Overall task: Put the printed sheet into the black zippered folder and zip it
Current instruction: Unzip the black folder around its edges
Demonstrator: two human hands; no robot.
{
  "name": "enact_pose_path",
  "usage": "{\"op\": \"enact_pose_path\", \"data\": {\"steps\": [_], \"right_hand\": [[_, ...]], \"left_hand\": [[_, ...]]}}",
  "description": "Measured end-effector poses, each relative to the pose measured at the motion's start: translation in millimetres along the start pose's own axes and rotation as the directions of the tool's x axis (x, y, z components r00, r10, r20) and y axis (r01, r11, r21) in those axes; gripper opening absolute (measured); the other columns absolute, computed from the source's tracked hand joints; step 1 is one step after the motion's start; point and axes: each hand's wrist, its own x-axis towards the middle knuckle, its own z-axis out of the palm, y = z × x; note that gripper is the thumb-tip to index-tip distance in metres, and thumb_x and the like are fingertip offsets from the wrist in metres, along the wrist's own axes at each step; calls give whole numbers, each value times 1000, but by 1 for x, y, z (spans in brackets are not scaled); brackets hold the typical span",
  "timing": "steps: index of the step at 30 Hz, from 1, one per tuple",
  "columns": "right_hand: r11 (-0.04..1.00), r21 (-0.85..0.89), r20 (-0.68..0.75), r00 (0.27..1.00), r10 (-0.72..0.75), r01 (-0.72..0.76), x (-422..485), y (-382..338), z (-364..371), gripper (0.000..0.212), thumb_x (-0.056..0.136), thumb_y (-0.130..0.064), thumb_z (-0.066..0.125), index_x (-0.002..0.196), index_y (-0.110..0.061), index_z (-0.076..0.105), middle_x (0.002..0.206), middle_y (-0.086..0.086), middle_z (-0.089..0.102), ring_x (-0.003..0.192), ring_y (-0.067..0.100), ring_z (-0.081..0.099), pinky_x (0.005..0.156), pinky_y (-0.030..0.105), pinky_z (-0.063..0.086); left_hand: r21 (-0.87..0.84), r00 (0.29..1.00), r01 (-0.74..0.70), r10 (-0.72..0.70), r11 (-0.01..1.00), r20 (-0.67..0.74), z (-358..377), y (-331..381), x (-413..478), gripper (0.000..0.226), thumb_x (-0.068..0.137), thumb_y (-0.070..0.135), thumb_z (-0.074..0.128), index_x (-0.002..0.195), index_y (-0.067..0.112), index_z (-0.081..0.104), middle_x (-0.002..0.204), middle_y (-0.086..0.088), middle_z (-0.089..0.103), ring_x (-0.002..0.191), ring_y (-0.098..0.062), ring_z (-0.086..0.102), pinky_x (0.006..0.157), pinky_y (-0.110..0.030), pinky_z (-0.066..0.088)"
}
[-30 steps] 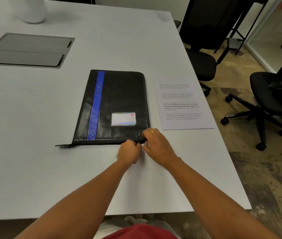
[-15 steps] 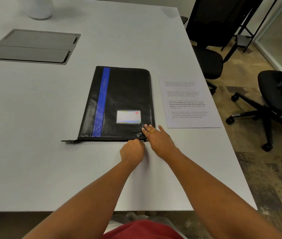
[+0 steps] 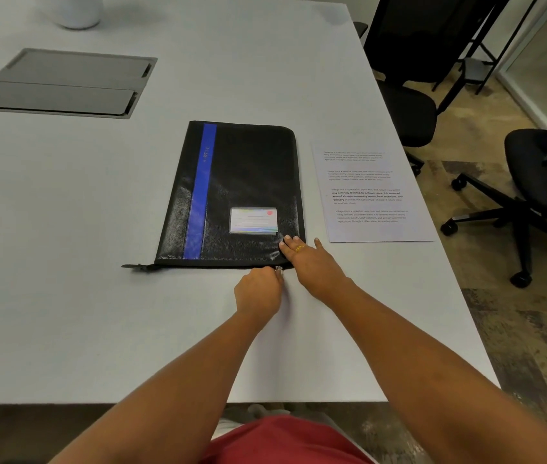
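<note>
The folder (image 3: 232, 195) lies flat near the middle of the table (image 3: 64, 296); the printed sheet (image 3: 374, 195) lies just beside it on the right, apart from it, near the table's right edge; the left hand (image 3: 258, 291) sits at the folder's near edge by its right corner; the right hand (image 3: 312, 262) rests on that corner; a recessed panel (image 3: 61, 83) sits far left behind the folder; office chairs (image 3: 533, 182) stand right of the table.

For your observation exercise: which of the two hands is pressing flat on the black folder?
The right hand, with a ring, lies open on the black folder's near right corner. The left hand is curled at the zipper pull.
</note>
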Motion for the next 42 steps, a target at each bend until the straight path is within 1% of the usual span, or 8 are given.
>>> {"op": "enact_pose_path", "data": {"steps": [5, 9, 13, 19, 26, 31, 36, 42], "right_hand": [[998, -38, -19, 998, -59, 59, 3, 1, -4, 53, 96, 3, 25, 147, -7, 13, 156, 14, 13, 144, 26, 16, 118, 34, 6], [991, -95, -6, 996, -90, 89, 6, 0, -5, 51, 96, 1, 26, 146, -4, 14, 155, 18, 15, 143, 27, 19, 119, 36, 10], [995, -84, 34, 998, -56, 59, 10, -3, -4, 53, 96, 0, 31, 146, -3, 13, 155, 18, 13, 144, 29, 17, 117, 37, 18], [997, -73, 33, 999, 5, -2, 15, -12, 6, 57, 96, -6, 42, 145, 0, 14, 154, 19, 16, 143, 32, 18, 116, 39, 20], [997, -74, 33, 999, 32, -30, 18, -14, 9, 58, 96, -8, 44, 145, -1, 15, 154, 19, 18, 142, 32, 20, 115, 39, 21], [999, -48, 25, 1000, 13, -12, 16, -12, 5, 53, 97, -10, 38, 145, 0, 17, 154, 19, 19, 142, 32, 20, 115, 39, 21], [999, -52, 5, 1000, 1, -1, 14, -12, 6, 54, 97, -9, 40, 145, 0, 16, 154, 19, 19, 142, 31, 19, 115, 38, 21], [1000, -25, 1, 1000, -6, 6, 11, -10, 4, 53, 98, -10, 37, 145, -2, 15, 155, 18, 17, 143, 30, 19, 115, 38, 20]], "left_hand": [[-2, 999, 4, -3, 1000, 34, -3, -1, 1, 44, 99, 34, 30, 103, 5, 63, 105, -15, 65, 96, -33, 63, 79, -37, 47], [-86, 998, 27, -22, 996, 54, -7, 0, 3, 44, 98, 31, 31, 91, 2, 63, 92, -18, 68, 82, -35, 66, 78, -39, 53], [-86, 999, 16, -12, 996, 47, -5, 4, 2, 45, 98, 32, 31, 90, 3, 63, 90, -17, 69, 82, -33, 66, 77, -37, 52], [24, 1000, 8, -7, 1000, -11, -3, 7, 3, 36, 97, 32, 39, 98, 5, 63, 100, -13, 67, 92, -31, 63, 65, -31, 38], [130, 993, -52, 65, 990, -98, -6, 5, 3, 29, 95, 30, 40, 99, 14, 64, 92, -7, 69, 82, -25, 65, 61, -28, 37], [42, 996, 36, -32, 998, -86, -2, 15, 0, 24, 92, 25, 45, 95, 13, 65, 94, -7, 69, 83, -25, 65, 61, -28, 38], [-6, 991, 106, -106, 994, -83, -7, 14, 5, 29, 90, 33, 49, 93, 8, 64, 95, -11, 68, 88, -29, 65, 63, -30, 39], [-209, 968, 252, -243, 945, 65, -5, 22, 3, 33, 95, 30, 43, 104, 5, 61, 110, -14, 64, 101, -32, 60, 70, -31, 37]]}}
